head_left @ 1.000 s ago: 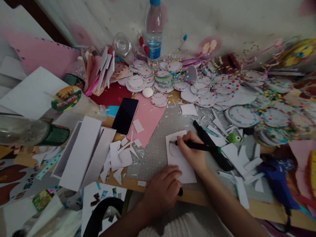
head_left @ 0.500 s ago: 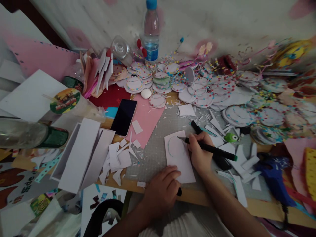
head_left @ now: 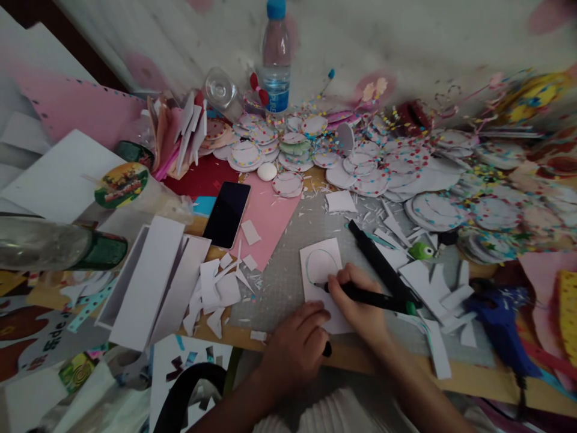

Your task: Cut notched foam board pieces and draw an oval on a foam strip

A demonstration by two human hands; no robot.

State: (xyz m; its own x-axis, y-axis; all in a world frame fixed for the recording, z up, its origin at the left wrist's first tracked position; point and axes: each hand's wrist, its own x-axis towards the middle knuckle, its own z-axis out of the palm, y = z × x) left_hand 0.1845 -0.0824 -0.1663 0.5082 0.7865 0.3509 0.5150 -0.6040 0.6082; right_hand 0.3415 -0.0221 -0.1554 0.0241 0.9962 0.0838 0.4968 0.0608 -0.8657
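Observation:
A white card (head_left: 322,258) lies on the grey cutting mat (head_left: 282,258), with a thin dark circle drawn on its upper part. My right hand (head_left: 360,300) is closed around a black marker with a green end (head_left: 381,299). The marker's tip touches the card at the lower edge of the circle. My left hand (head_left: 295,343) lies across the card's lower left part, fingers curled. A small black rounded object (head_left: 327,349) pokes out from under its fingers; most of it is hidden, perhaps a pen cap.
A black cutter-like tool (head_left: 378,261) and white offcuts (head_left: 433,282) lie right of the card, near a blue glue gun (head_left: 500,325). To the left are a phone (head_left: 226,213) and a white box (head_left: 144,282). Beaded round pieces (head_left: 369,168) and a water bottle (head_left: 276,66) stand behind.
My right hand has moved the marker from the circle's top down to its lower edge. The circle's outline now runs around its right side. My left hand stays in place.

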